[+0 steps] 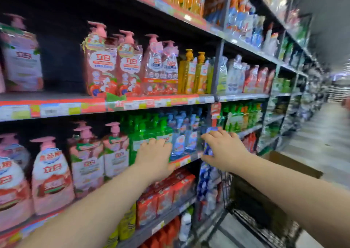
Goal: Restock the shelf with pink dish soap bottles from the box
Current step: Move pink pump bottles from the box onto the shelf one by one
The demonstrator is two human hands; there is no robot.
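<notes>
Head view: the left hand [154,158] touches the green bottles [140,134], grip hard to tell, and right of them the right hand [223,149] has its grip around a blue pack [208,149].

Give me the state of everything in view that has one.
left hand, resting on green bottles, grip unclear
right hand, gripping blue pack
pink bottles, upright on shelf
box, contents hidden
</notes>
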